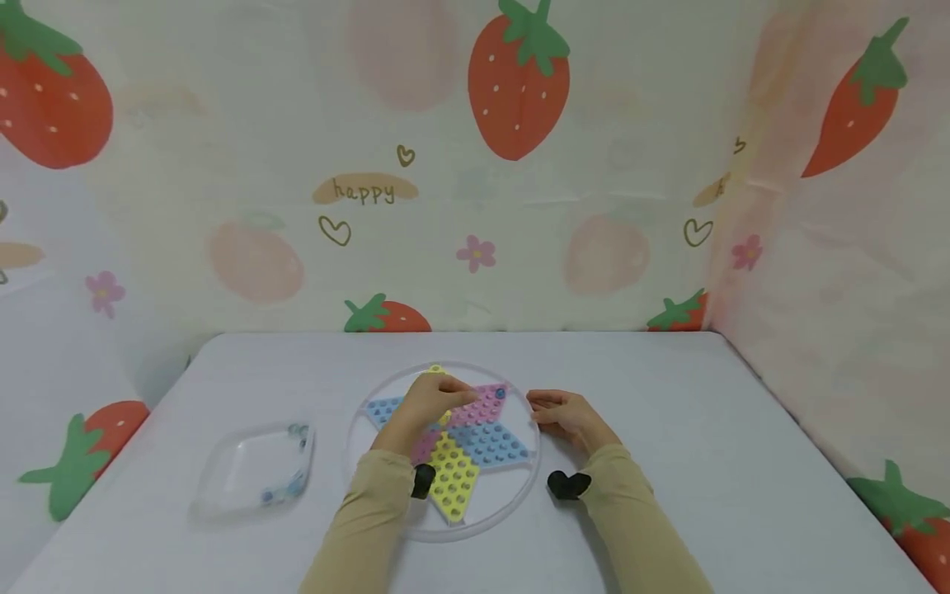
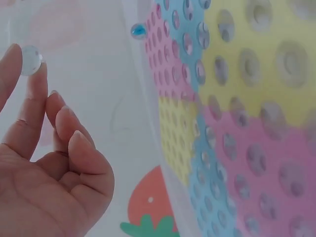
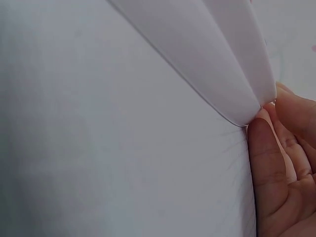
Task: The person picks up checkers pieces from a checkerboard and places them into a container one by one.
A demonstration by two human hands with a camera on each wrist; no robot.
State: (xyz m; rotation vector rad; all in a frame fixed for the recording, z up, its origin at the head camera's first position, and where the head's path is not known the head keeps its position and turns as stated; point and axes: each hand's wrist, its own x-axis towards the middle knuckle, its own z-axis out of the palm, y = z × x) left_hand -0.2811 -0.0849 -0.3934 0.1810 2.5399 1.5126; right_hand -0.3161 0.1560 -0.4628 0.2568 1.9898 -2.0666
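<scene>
A round Chinese checkers board (image 1: 454,483) with a yellow, pink and blue star of dimples lies on the table. My left hand (image 1: 426,404) is over its upper part, thumb and forefinger pinching a clear marble (image 2: 31,60), while the other fingers curl toward the palm. A blue marble (image 1: 500,393) sits at the outer tip of the pink right-hand point. At the board's right edge, my right hand (image 1: 567,417) grips the white rim (image 3: 217,64), thumb and a finger on either side of it.
To the left of the board stands a clear plastic container (image 1: 245,441) with several bluish marbles along its right side. A white table (image 1: 653,462) carries everything. Strawberry-print cloth (image 1: 475,206) hangs behind and at both sides.
</scene>
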